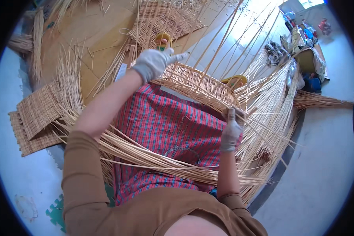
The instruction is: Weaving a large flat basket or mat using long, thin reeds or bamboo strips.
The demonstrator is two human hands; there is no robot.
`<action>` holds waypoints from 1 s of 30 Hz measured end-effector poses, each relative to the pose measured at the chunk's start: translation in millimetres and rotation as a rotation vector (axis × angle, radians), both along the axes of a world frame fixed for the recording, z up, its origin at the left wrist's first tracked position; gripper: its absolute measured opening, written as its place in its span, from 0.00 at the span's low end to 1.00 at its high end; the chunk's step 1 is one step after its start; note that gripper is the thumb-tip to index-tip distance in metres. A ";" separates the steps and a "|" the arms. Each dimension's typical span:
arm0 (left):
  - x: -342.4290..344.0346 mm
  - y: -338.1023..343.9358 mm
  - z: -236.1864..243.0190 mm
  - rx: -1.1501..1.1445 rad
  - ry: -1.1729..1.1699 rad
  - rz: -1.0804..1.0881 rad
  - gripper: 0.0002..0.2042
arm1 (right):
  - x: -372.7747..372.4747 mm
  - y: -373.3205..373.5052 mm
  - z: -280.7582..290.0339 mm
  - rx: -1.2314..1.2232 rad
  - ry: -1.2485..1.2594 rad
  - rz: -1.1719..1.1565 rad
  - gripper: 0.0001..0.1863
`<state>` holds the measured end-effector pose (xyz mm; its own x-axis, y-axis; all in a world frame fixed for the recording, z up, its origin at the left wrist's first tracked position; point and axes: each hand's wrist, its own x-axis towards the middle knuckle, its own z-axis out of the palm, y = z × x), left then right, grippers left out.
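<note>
One woven panel (198, 81) slants lengthwise down rightward to the right hand (232, 128).

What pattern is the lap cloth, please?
The cloth is red and blue plaid, clearest in the head view.

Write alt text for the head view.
A gloved right hand grips the right corner of a partly woven wicker piece, while the gloved left hand is near its left end, fingers extended. Below, a bundle of pale strands crosses a red plaid cloth; flat woven panels lie to the left.
</note>
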<state>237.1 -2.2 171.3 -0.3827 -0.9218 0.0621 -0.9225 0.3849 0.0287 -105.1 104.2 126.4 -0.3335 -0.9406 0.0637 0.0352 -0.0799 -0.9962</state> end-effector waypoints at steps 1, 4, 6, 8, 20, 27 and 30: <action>8.6 -7.4 -2.0 -0.007 -0.087 0.023 0.32 | 5.2 2.5 -3.5 -0.024 0.016 0.089 0.04; 25.6 -19.4 -12.8 -0.022 -0.146 0.056 0.31 | 15.9 16.0 -35.6 -0.026 -0.132 0.091 0.05; 33.4 -17.5 -12.4 0.020 -0.143 0.105 0.32 | 23.5 21.2 -39.3 0.065 -0.140 0.104 0.05; 41.3 -16.7 -16.9 0.010 -0.102 0.093 0.34 | 30.1 19.5 -41.6 0.046 -0.157 0.166 0.06; -31.7 -0.4 -105.1 0.811 0.846 0.629 0.19 | -12.0 -28.8 -98.9 0.078 -0.189 0.286 0.06; -32.3 22.7 -126.0 0.756 1.401 0.535 0.07 | 48.4 -76.4 -54.3 -0.023 -0.063 0.072 0.11; -30.2 24.4 -150.1 0.506 1.169 0.612 0.14 | 127.6 -133.4 42.2 -0.191 0.286 0.365 0.29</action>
